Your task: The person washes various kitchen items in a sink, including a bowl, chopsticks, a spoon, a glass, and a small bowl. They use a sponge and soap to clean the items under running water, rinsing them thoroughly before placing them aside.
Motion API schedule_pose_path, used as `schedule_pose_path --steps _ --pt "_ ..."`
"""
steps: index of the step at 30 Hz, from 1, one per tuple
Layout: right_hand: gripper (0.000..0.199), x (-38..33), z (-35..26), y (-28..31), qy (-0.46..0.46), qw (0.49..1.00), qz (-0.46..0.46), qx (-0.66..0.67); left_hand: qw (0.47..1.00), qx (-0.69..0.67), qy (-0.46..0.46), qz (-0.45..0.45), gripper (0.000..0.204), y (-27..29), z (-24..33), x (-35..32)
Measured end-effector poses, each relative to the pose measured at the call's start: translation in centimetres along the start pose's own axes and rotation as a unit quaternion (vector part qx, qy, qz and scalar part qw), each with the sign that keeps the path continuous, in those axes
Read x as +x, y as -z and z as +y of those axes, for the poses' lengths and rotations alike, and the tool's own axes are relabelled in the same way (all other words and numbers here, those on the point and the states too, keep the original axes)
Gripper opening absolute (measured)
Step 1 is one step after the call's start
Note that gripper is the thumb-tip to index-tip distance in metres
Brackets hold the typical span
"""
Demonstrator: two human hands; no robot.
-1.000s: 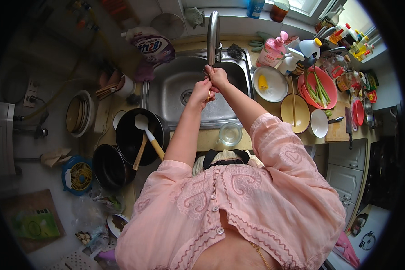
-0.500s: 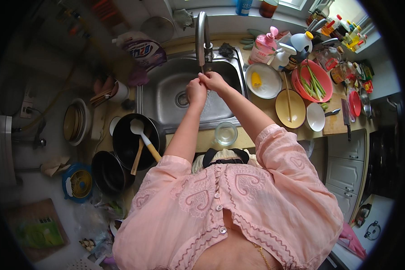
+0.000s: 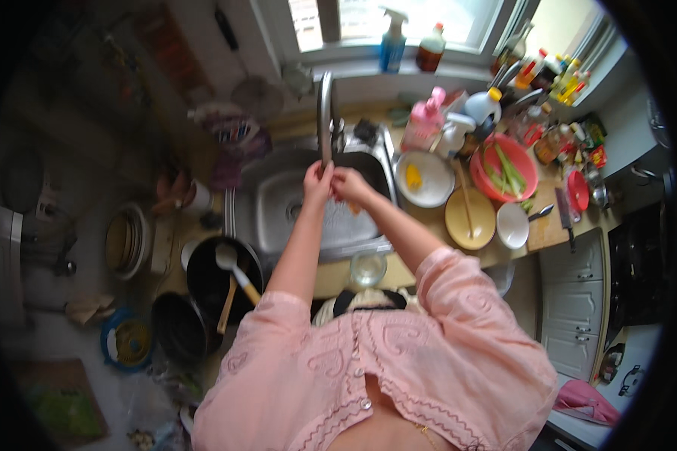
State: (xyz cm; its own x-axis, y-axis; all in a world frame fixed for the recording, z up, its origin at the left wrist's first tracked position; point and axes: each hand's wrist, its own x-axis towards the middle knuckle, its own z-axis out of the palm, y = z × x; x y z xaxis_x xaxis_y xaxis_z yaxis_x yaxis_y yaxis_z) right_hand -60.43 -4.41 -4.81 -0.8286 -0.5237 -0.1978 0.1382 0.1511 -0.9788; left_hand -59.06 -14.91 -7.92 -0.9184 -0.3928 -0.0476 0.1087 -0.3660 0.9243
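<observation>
Both hands are over the steel sink [image 3: 262, 207], close under the spout of the tap [image 3: 324, 113]. My left hand [image 3: 317, 183] is closed, its fingertips drawn together right at the spout's end; whatever they grip is hidden. Beside it, nearly touching, my right hand [image 3: 350, 186] has its fingers curled in. A small orange thing [image 3: 354, 209] shows just below the right hand, too blurred to name, and I cannot tell if it is held. On the counter edge in front of the sink stands a clear glass [image 3: 368, 269].
Right of the sink are a white bowl [image 3: 434, 192] with something yellow, a yellow bowl [image 3: 466, 234] with chopsticks, a pink basin [image 3: 525, 189] of green stalks and a knife [image 3: 564, 214] on a board. Black pots [image 3: 203, 274] stand left. Bottles line the back.
The view has tilted up, showing more window. My hands have drawn slightly apart from their clasp, and the small orange thing now shows below the right one.
</observation>
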Motion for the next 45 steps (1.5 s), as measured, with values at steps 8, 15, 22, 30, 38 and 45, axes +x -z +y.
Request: schedule_pose_path --steps 8,15,22,30,38,45 --pt "0.019 -0.9 -1.4 1.7 0.059 0.994 0.025 -0.084 0.916 -0.236 0.283 -0.156 0.018 0.1 2.6 1.2" --pt "0.020 -1.0 -1.0 2.2 0.033 0.995 0.023 -0.095 0.907 -0.267 0.295 -0.136 0.032 0.1 3.4 0.1" --pt "0.021 -1.0 -0.9 1.5 0.041 0.994 0.012 -0.102 0.950 -0.051 0.302 -0.059 0.020 2.2 2.4 0.6" --pt "0.017 -1.6 -1.2 1.9 0.069 0.989 0.048 -0.125 0.958 -0.054 0.270 -0.076 0.025 2.0 1.5 1.2" --pt "0.014 -1.5 0.3 3.7 0.109 0.983 0.082 -0.122 0.962 -0.061 0.234 -0.128 0.016 0.6 0.8 0.8" --pt "0.010 -0.5 0.4 2.2 0.127 0.974 0.086 -0.164 0.986 0.054 0.160 -0.003 0.019 0.9 1.2 0.1"
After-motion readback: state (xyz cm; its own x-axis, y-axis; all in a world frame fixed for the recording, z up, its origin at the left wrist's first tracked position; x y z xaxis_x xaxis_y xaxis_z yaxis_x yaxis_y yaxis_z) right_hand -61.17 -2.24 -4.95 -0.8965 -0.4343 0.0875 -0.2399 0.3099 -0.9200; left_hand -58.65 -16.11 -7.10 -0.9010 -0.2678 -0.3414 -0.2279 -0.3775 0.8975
